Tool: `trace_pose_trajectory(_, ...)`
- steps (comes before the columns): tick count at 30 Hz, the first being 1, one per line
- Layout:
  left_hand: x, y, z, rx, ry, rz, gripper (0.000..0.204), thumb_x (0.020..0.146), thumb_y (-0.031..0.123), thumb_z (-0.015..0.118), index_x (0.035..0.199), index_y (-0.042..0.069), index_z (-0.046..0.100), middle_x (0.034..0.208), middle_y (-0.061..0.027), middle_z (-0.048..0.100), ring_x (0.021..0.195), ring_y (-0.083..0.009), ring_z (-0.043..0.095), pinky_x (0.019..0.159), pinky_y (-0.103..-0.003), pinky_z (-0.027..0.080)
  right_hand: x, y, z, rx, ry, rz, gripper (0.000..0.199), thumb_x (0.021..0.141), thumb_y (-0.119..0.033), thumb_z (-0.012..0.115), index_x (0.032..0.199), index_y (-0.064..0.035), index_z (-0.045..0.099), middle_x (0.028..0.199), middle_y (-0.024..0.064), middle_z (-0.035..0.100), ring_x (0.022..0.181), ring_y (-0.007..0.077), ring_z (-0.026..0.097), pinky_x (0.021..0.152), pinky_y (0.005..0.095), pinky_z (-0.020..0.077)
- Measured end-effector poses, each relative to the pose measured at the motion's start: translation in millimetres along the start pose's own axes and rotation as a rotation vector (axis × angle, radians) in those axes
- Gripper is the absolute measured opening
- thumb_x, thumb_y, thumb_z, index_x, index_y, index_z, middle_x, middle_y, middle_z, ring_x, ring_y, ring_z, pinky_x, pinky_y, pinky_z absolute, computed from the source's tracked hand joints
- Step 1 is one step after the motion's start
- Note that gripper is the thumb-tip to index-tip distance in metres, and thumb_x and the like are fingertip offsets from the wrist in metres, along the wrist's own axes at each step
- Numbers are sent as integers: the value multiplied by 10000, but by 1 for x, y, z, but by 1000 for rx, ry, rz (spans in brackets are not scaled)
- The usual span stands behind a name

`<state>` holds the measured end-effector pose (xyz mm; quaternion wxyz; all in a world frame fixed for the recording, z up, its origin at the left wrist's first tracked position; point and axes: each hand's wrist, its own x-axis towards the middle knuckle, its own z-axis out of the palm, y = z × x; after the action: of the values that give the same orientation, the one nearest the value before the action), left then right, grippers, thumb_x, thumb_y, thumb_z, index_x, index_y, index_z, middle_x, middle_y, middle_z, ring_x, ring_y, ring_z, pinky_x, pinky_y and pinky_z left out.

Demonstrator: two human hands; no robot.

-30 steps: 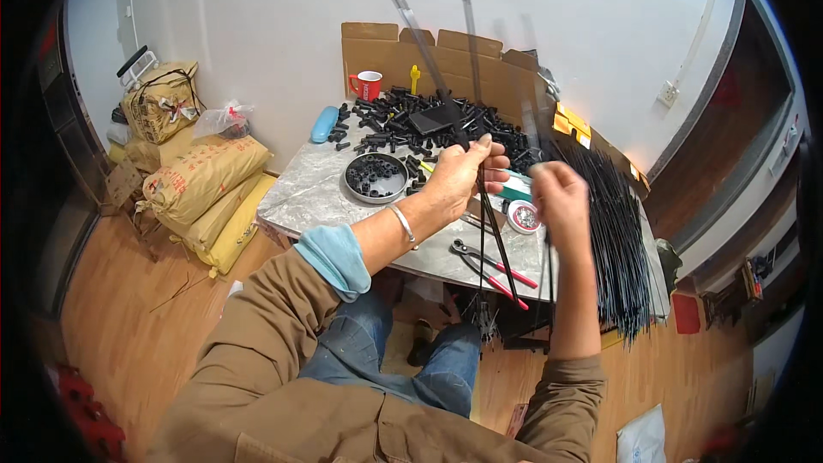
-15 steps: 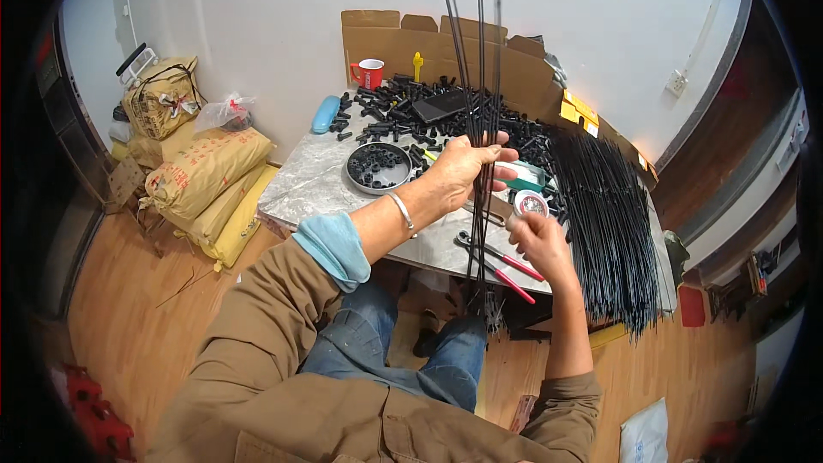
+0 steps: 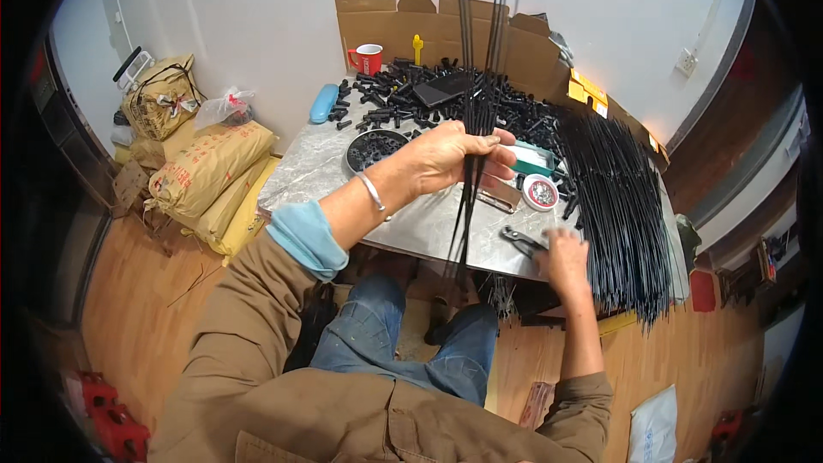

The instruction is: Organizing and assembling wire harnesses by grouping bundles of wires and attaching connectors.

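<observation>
My left hand (image 3: 467, 157) is closed around a bundle of long, thin black rods (image 3: 482, 111), held upright above the table's front edge. Its thumb presses across them while some fingertips stick out beyond. To the right and lower, my right hand (image 3: 566, 259) is closed over the handles of the pliers (image 3: 518, 239), whose dark head points left over the tabletop. The hand covers the handles. Just beyond the pliers lies a small round tub (image 3: 540, 194) with tiny shiny pieces in it. A green tray (image 3: 533, 157) with white contents sits behind the tub.
Black tubular parts (image 3: 390, 105) pile up before a cardboard screen (image 3: 369, 21). A round metal tin (image 3: 349, 159) of small black pieces, a red mug (image 3: 367, 58) and a blue case (image 3: 324, 104) stand leftward. A thick stack of black rods (image 3: 613, 214) covers the right side; filled sacks (image 3: 210, 167) lie left.
My right hand has left the round tub and moved down onto the pliers, which have shifted right. The rods in my left hand have risen, their lower ends clear of my knees.
</observation>
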<state>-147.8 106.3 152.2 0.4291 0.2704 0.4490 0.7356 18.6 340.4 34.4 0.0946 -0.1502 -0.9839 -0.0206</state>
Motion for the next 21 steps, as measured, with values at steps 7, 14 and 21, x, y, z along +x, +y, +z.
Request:
trace_pose_trajectory(7, -58, -4, 17, 90, -207, -129, 446, 885, 190, 635, 1246, -44, 517, 1100, -187, 647, 1020, -306, 633, 909, -421, 501, 53, -96, -85, 1076, 114, -531, 596, 697, -85, 699, 1255, -30, 497, 1241, 179, 551, 1143, 280, 527, 977, 378, 403)
trace_pose_trajectory(14, -98, 0, 9, 71, -279, -137, 340, 896, 124, 616, 1187, -46, 567, 1087, -192, 650, 1027, -277, 637, 939, -368, 499, 89, -117, -16, 900, 95, -673, 204, 703, -39, 654, 905, -61, 672, 788, 162, 645, 744, 298, 635, 701, 369, 496)
trace_pose_trajectory(21, -48, -107, -53, 69, -109, -118, 374, 885, 139, 633, 1183, -68, 542, 1064, -196, 646, 1002, -290, 643, 894, -383, 517, 177, -82, 14, -186, 295, -397, 622, 684, -23, 633, 1279, -133, 487, 1214, 85, 560, 1200, 284, 460, 941, 590, 338)
